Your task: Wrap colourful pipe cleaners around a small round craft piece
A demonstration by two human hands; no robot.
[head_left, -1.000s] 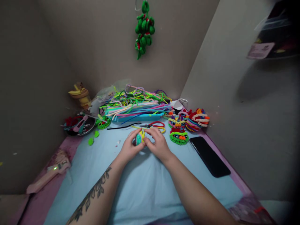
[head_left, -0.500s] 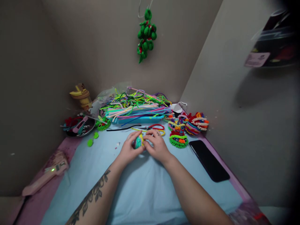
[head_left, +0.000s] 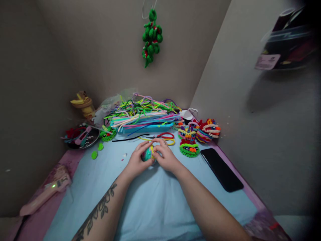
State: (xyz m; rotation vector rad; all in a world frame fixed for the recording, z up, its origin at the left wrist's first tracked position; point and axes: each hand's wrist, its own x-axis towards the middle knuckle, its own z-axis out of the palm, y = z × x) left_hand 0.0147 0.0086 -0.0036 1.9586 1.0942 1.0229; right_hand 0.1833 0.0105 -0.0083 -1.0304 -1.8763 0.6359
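Observation:
Both hands meet over the light blue cloth (head_left: 150, 201) on the table. My left hand (head_left: 136, 160) and my right hand (head_left: 165, 157) are closed together on a small teal and pink pipe-cleaner piece (head_left: 147, 154) with a bit of yellow in it. Fingers of both hands pinch it from either side. Just beyond the hands lie red-handled scissors (head_left: 164, 135), a yellow pipe cleaner (head_left: 172, 142) and a black pipe cleaner (head_left: 130, 138).
A heap of coloured pipe cleaners (head_left: 142, 113) fills a blue tray at the back. Finished fuzzy faces (head_left: 198, 135) sit at the right, next to a black phone (head_left: 222, 169). A dark dish (head_left: 80, 137) and a pink glue gun (head_left: 45, 194) lie at the left. A green ornament (head_left: 150, 33) hangs on the wall.
The hands have kept turning the small piece between the fingers; the yellow strand that stood up from it a second ago now lies against it. The view shifted slightly.

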